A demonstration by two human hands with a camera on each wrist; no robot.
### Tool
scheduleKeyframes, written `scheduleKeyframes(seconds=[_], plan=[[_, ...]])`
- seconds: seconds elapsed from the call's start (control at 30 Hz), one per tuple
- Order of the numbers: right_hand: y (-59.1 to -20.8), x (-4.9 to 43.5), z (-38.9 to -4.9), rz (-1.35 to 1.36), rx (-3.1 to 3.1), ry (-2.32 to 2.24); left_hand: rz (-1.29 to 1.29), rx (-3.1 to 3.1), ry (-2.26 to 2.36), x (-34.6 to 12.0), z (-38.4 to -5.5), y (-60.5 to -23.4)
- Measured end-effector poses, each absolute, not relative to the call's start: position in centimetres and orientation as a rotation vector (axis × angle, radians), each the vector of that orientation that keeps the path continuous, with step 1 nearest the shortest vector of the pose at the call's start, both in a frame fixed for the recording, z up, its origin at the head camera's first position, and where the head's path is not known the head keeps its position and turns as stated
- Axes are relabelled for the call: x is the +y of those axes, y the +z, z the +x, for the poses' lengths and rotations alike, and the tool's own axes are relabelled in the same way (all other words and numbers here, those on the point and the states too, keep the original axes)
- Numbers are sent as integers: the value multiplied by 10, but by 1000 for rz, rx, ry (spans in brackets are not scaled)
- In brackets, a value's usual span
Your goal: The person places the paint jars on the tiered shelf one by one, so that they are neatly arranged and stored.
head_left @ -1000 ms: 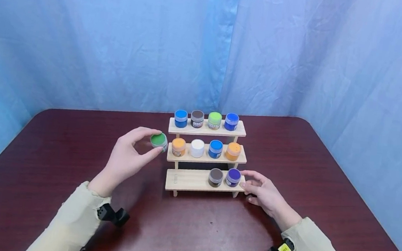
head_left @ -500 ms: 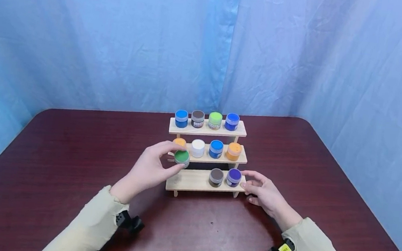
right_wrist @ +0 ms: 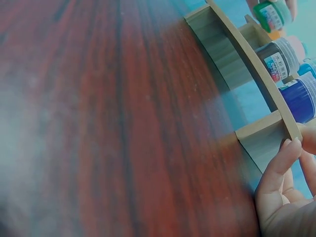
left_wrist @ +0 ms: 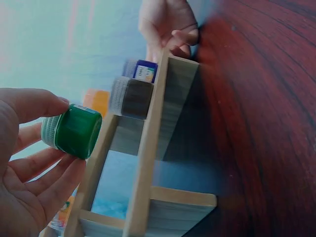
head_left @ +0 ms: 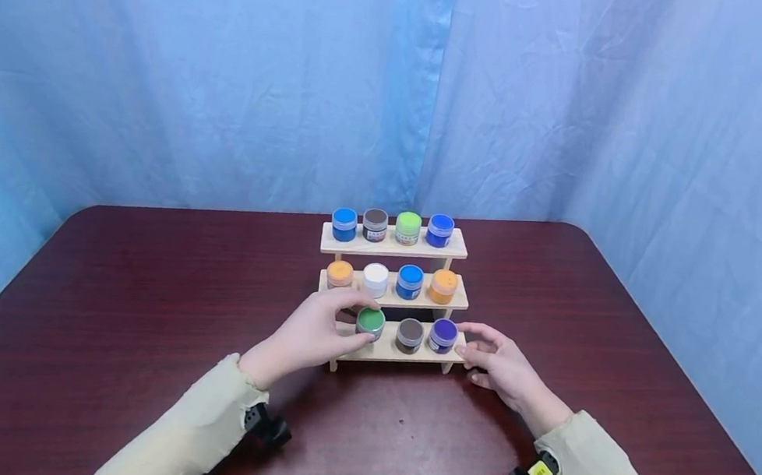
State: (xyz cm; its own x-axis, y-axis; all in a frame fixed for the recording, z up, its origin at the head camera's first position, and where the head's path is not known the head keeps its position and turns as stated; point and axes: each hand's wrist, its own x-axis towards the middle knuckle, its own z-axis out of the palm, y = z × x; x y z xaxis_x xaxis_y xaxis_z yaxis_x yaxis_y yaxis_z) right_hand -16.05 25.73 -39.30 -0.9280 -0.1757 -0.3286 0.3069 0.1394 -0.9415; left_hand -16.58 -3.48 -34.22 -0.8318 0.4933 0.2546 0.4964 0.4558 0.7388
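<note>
My left hand (head_left: 310, 333) pinches a paint jar with green paint (left_wrist: 79, 130) between thumb and fingers. In the left wrist view this jar hangs apart from the bottom shelf (left_wrist: 144, 182), to the left of the brown paint jar (head_left: 409, 336) in the head view. Beside the brown one stands a purple-blue paint jar (head_left: 443, 336) at the shelf's right end. That end of the three-tier wooden rack (right_wrist: 256, 64) is held by my right hand (head_left: 503, 367), with thumb and fingers at the board's corner. The left hand covers the bottom shelf's left part in the head view.
On the middle shelf stand an orange jar (head_left: 339, 273), a white jar (head_left: 374, 280), a blue jar (head_left: 409, 281) and another orange jar (head_left: 443, 286). The top shelf (head_left: 393, 251) bears several more jars. A dark red table (head_left: 133, 303) lies below, with blue curtains (head_left: 264, 83) behind.
My left hand has carried the green paint jar rightward and down, from left of the middle shelf to over the bottom shelf. The right hand has stayed at the rack's end.
</note>
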Motion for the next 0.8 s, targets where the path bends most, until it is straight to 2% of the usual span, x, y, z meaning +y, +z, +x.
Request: scheduleKeyframes(seconds=[0.8], plan=[[-395, 259, -160, 110, 2055, -1854, -898, -2810, -1259, -29, -169, -353]])
